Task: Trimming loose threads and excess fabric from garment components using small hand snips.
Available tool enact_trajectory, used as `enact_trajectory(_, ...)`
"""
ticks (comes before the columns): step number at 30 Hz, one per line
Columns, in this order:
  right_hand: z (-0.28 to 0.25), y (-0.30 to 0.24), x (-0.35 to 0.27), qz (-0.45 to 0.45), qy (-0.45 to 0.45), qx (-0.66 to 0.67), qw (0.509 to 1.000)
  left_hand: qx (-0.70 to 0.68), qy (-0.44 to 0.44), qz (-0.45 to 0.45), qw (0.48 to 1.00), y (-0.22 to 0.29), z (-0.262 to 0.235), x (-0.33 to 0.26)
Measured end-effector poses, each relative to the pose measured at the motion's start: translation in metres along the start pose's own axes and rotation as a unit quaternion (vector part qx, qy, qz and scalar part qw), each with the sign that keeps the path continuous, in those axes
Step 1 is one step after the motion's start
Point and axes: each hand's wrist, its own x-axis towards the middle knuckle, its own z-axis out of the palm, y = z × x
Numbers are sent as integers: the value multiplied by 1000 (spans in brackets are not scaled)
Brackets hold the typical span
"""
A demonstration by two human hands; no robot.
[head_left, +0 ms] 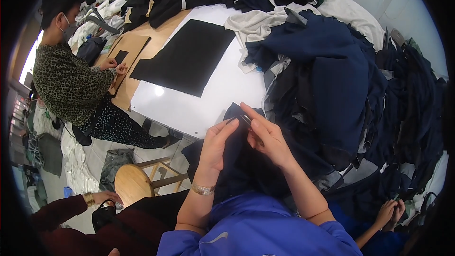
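Note:
My left hand (215, 142) is closed, thumb and fingers pinching the edge of a dark navy garment (233, 161) that hangs down in front of me. Close beside it, my right hand (268, 140) grips a small two-pronged metal tool (246, 119), which looks like thread snips or tweezers. Its tips point toward the cloth near my left fingers. The right index finger stretches out past the tool. Folds of cloth hide the rest of the fingers.
A black cut fabric piece (185, 57) lies on the white table (156, 102). To the right rises a big heap of navy garments (327, 66). A co-worker (71, 76) stands at the left; a wooden stool (134, 183) is lower left. Other people's hands (391, 213) show lower right.

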Motion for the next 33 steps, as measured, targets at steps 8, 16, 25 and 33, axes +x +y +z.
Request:
enact_trajectory(8,-2,2,4,-12,30,14,999,-6,1,-12,1000,-1,1,4)
enact_trajectory(16,-2,1,2,-47,55,18,997,18,7,-4,1000,3,4,1)
enact_trajectory(25,2,3,7,-205,194,-195,939,44,14,39,998,-2,8,-1)
enact_trajectory(33,5,-7,4,-191,190,-288,919,269,51,208,939,-10,20,-6)
